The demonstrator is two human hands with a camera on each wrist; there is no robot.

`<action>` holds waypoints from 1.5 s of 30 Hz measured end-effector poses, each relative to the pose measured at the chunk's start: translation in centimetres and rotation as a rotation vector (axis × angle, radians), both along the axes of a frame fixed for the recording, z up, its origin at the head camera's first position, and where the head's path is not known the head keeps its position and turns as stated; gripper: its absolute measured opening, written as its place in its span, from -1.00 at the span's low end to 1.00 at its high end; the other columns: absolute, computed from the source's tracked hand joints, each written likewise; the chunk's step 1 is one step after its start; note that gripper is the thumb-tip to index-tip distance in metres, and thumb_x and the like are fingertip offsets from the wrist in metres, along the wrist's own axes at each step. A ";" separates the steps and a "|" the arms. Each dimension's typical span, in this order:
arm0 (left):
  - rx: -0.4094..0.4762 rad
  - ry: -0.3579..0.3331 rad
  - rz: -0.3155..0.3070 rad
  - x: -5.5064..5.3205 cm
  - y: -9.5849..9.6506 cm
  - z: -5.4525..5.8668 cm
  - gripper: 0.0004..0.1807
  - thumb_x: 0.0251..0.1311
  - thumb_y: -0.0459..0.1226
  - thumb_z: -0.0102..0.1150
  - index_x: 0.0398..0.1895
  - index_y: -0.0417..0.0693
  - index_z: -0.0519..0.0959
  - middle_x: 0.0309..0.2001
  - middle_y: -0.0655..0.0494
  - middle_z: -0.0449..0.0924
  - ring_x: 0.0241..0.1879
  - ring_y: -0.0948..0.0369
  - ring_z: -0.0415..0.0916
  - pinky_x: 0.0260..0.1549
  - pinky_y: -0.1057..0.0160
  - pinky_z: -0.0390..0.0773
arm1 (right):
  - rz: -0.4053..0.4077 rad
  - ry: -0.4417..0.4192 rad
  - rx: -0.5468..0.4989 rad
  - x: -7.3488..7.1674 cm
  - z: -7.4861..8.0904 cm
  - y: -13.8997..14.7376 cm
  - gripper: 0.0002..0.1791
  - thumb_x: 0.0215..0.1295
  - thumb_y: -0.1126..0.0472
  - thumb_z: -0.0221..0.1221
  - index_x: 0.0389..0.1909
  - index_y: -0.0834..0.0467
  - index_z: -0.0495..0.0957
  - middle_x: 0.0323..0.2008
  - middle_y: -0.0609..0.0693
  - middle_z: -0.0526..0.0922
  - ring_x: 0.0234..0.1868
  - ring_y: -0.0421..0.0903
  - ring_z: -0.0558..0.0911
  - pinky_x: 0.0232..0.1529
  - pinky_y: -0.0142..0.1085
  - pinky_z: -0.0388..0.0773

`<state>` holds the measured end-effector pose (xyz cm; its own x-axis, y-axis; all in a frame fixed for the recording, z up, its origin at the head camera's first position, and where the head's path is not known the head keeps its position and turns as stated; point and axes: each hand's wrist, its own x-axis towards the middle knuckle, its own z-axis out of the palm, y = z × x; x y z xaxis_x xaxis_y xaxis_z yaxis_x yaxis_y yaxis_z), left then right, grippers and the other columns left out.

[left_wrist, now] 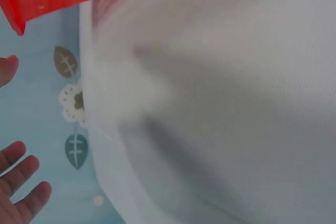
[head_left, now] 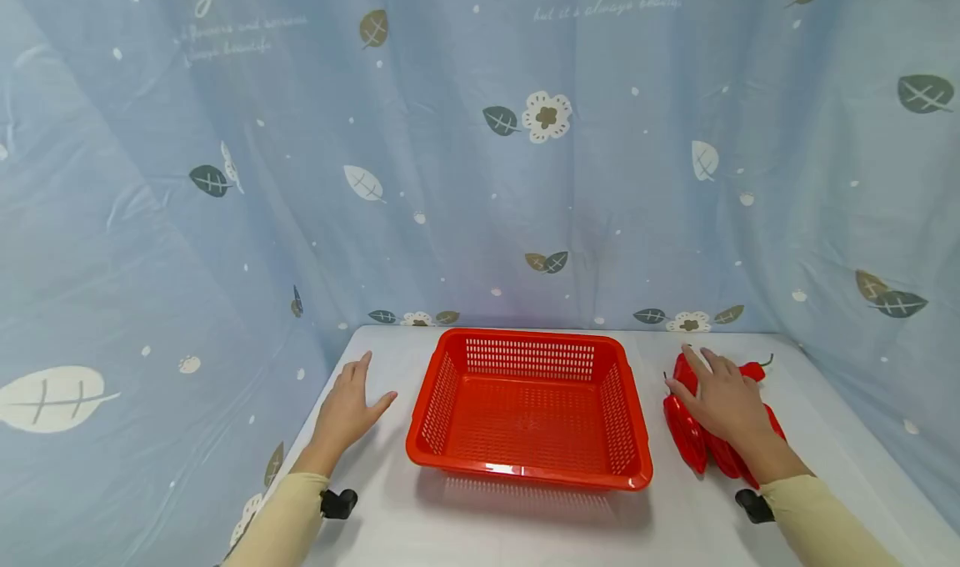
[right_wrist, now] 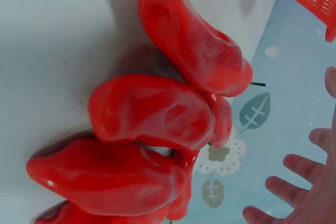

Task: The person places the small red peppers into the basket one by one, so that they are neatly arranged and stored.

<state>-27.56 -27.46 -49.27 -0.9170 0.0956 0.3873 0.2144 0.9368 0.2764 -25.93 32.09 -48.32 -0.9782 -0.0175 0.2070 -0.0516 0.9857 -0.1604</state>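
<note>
A red plastic basket [head_left: 525, 421] with slotted walls stands upright on the white table, its inside bare. To its right lies a pile of glossy red peppers [head_left: 684, 435], several of them side by side in the right wrist view, some with thin dark stems. My right hand [head_left: 723, 400] hovers over this pile, fingers spread and nothing gripped; it covers part of the peppers in the head view. Left of the basket, my left hand [head_left: 347, 408] is held up over the table, thumb apart from the fingers, holding nothing.
The white table [head_left: 390, 534] meets a blue curtain [head_left: 450, 217] printed with leaves and flowers at the back and both sides. A black wrist camera [head_left: 339, 504] sits on the left wrist, and another [head_left: 753, 506] on the right.
</note>
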 end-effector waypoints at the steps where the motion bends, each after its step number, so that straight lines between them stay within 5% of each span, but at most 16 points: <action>1: 0.022 -0.009 -0.004 0.1 0.2 0.0 0.00 0.18 0.01 0.44 0.51 -0.32 0.17 0.18 -0.34 0.42 0.06 -0.20 0.49 -0.08 -0.19 0.62 | 0.000 0.003 -0.001 0.1 0.1 0.1 -0.07 0.35 -0.23 0.19 0.53 0.24 0.12 0.34 0.53 0.22 0.29 0.57 0.23 0.07 0.55 0.29; 6: 0.096 -0.037 -0.033 0.5 1.0 -0.2 -0.05 0.21 0.04 0.40 0.49 -0.28 0.21 0.09 -0.22 0.46 0.00 -0.11 0.50 -0.14 -0.16 0.62 | -0.015 0.001 -0.040 0.8 0.1 0.9 -0.08 0.29 -0.14 0.28 0.49 0.26 0.16 0.19 0.56 0.32 0.17 0.55 0.32 -0.07 0.48 0.46; 12: 0.232 -0.121 -0.074 1.3 1.8 -0.2 -0.05 0.23 0.03 0.39 0.54 -0.20 0.17 0.10 -0.16 0.48 0.04 -0.06 0.51 0.03 -0.15 0.58 | -0.037 0.004 -0.077 1.4 0.1 1.7 -0.08 0.20 -0.06 0.38 0.41 0.32 0.22 0.11 0.59 0.33 0.08 0.54 0.39 -0.13 0.44 0.52; 27: 0.525 -0.318 -0.299 2.8 3.3 0.2 -0.12 0.24 -0.04 0.40 0.51 -0.14 0.21 0.08 -0.06 0.51 0.17 -0.04 0.47 0.19 -0.14 0.52 | -0.092 -0.029 -0.127 2.4 -0.8 3.5 -0.11 0.09 0.04 0.45 0.33 0.38 0.27 0.04 0.57 0.34 0.02 0.55 0.38 -0.31 0.31 0.63; 33: 0.576 -0.419 -0.371 3.5 3.6 0.2 -0.03 0.14 -0.12 0.48 0.55 -0.07 0.15 0.14 -0.01 0.46 0.21 -0.02 0.42 0.21 -0.18 0.49 | -0.129 -0.047 -0.147 2.7 -1.4 4.2 -0.13 0.09 0.07 0.44 0.32 0.39 0.26 0.07 0.60 0.30 0.05 0.57 0.35 -0.29 0.32 0.63; 45: 0.526 -0.536 -0.495 4.3 3.3 0.0 0.31 -0.08 -0.10 0.63 0.66 0.09 -0.07 0.45 -0.03 0.20 0.40 -0.04 0.23 0.30 -0.20 0.39 | -0.164 -0.077 -0.147 3.3 -2.0 5.9 -0.17 0.14 0.07 0.40 0.28 0.45 0.27 -0.09 0.58 0.36 -0.11 0.50 0.44 -0.39 0.23 0.66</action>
